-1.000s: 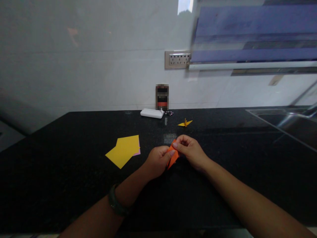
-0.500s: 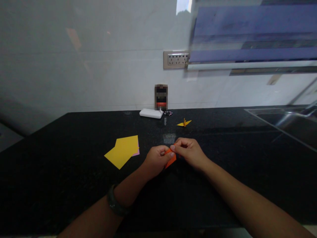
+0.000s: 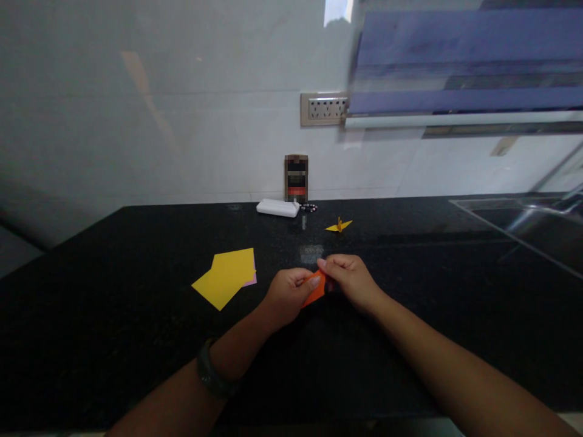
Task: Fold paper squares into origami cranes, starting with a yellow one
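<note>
Both of my hands pinch a small folded orange paper [image 3: 315, 291] just above the black countertop [image 3: 113, 340]. My left hand [image 3: 286, 297] grips its left side with thumb on top, fingers curled. My right hand [image 3: 348, 280] closes on its right end, thumb and fingers pressed together. Most of the paper is hidden between the fingers. A dark band sits on my left wrist.
Yellow paper sheets [image 3: 226, 277] with a pink one beneath lie to the left. A small yellow paper crane [image 3: 339, 226] stands farther back. A white flat case [image 3: 278, 208] and a small box [image 3: 296, 178] rest by the wall. A steel sink [image 3: 528, 227] is at the right.
The orange paper has been lowered and turned flatter, less of it showing. My right fingers have slid down over its right end. My left hand has hardly moved.
</note>
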Tool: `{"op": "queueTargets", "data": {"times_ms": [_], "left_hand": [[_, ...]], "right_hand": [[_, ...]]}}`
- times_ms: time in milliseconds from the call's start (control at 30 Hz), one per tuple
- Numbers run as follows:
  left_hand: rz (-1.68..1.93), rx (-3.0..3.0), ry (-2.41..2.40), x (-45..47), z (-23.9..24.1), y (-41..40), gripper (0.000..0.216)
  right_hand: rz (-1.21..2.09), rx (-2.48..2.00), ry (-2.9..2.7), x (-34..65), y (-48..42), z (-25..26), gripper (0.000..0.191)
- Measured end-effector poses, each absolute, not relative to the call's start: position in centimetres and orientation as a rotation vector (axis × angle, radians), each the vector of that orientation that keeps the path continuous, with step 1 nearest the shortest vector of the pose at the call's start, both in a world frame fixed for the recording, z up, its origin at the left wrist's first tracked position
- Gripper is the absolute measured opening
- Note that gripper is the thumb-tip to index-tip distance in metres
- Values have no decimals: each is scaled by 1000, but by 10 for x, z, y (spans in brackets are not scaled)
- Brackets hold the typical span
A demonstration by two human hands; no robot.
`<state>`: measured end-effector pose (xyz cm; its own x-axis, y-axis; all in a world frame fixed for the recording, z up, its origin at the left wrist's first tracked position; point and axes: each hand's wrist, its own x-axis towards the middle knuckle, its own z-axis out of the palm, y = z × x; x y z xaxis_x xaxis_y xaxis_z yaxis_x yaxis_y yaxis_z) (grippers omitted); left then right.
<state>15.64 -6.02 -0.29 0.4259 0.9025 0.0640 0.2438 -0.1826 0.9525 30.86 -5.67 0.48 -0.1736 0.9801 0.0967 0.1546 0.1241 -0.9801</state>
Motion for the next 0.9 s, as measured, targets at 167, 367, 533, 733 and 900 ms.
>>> {"op": "queueTargets", "data": {"times_ms": [167,367,533,733,900], "left_hand": [[849,1607,956,157,-2,-61,28],[1042,1310,1037,158,-3,-56,26],[1058,1257,1032,157,-1,-56,26],[1154,1311,1096,159,0,-57,21],[1167,1285,1179,158,-2,-56,18]], "right_hand": [[1237,-1116,-1464,308,-54,4,41],[1216,-1168,-1567,305,-55,3,35],[1177,-1195,-1706,304,-57,3,32],[1108,-1186,-1689,305,-60,5,33],[1206,-1151,-1690,303,-62,5,31]]}}
